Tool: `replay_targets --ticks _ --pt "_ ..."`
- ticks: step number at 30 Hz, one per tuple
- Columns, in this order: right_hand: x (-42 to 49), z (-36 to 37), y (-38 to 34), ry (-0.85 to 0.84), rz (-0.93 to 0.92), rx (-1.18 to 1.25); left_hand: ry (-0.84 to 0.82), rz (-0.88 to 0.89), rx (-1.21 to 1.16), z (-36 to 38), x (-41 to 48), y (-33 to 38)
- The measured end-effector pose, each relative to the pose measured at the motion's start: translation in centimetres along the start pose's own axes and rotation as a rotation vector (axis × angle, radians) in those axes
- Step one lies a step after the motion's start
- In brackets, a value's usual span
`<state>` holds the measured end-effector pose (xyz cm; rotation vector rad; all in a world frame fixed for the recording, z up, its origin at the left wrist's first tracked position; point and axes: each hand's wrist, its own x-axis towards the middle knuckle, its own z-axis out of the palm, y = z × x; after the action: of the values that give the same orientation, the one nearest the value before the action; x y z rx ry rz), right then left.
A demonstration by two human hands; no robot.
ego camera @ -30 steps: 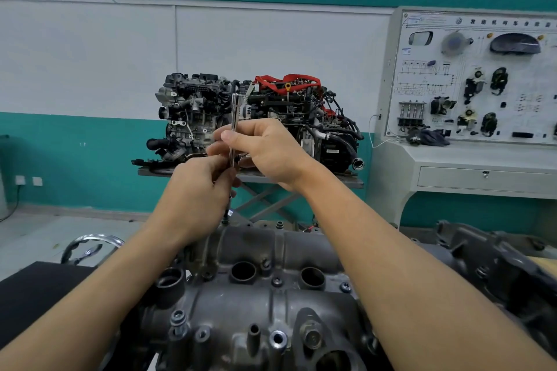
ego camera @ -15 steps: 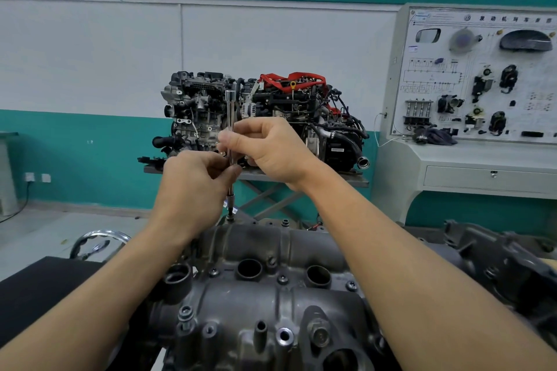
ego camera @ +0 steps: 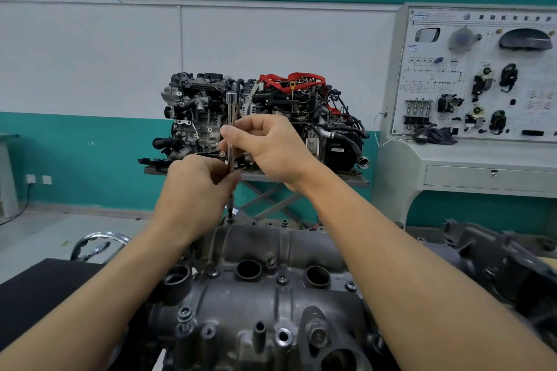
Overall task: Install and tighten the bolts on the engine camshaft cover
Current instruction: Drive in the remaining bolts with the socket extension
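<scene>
Head view, cover: the grey camshaft cover (ego camera: pixel 256 304) fills the lower middle of the frame, with round open wells (ego camera: pixel 249 269) along its centre and small bolts (ego camera: pixel 282 279) seated beside them.
Tool: a slim metal driver (ego camera: pixel 231 117) stands upright above the cover's far edge, its tip on a far bolt (ego camera: pixel 230 218).
Left hand (ego camera: pixel 196 190): fingers curled round the driver's lower shaft, centre frame.
Right hand (ego camera: pixel 271 147): thumb and fingers pinch the shaft just above the left hand.
Background: another engine (ego camera: pixel 301 117) on a desk (ego camera: pixel 346 181), mid frame; a training panel (ego camera: pixel 482 78), upper right.

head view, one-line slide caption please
Left hand and right hand hold a slim extension bar upright on a bolt at the far edge of the camshaft cover.
</scene>
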<state>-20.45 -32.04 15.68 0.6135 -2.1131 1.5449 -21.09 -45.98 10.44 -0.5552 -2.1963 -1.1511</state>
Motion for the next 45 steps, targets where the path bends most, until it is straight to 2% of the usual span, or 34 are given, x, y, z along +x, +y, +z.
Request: replay_targets --ticks 6,9,13,22,28,35,39,42,45 --pt "0.0 -0.2 -0.1 -0.040 0.016 -0.030 -0.126 0.022 0.043 0.2 0.0 0.2" --pt "0.0 -0.1 0.1 0.015 -0.034 -0.090 -0.074 0.001 0.042 0.1 -0.1 -0.1" --pt "-0.1 0.0 0.4 0.078 -0.047 -0.085 -0.001 -0.029 -0.077 0.0 0.0 -0.3" --pt "-0.1 0.3 0.0 -0.037 0.036 -0.029 -0.167 0.042 -0.010 0.3 0.0 -0.2" --pt "-0.1 1.0 0.2 0.063 -0.018 -0.067 -0.075 -0.017 -0.105 0.2 0.1 -0.7" --pt "-0.1 2.2 0.2 0.248 -0.154 -0.289 -0.061 -0.057 -0.190 0.4 0.3 -1.0" --pt "-0.1 2.5 0.3 0.256 -0.162 -0.298 -0.058 -0.050 -0.185 0.4 0.4 -1.4" --pt "-0.3 1.9 0.6 0.222 -0.107 -0.219 -0.068 -0.009 -0.184 0.4 0.3 -1.2" --pt "-0.7 1.7 -0.3 0.192 -0.051 -0.260 -0.111 0.018 -0.136 0.2 0.6 -1.4"
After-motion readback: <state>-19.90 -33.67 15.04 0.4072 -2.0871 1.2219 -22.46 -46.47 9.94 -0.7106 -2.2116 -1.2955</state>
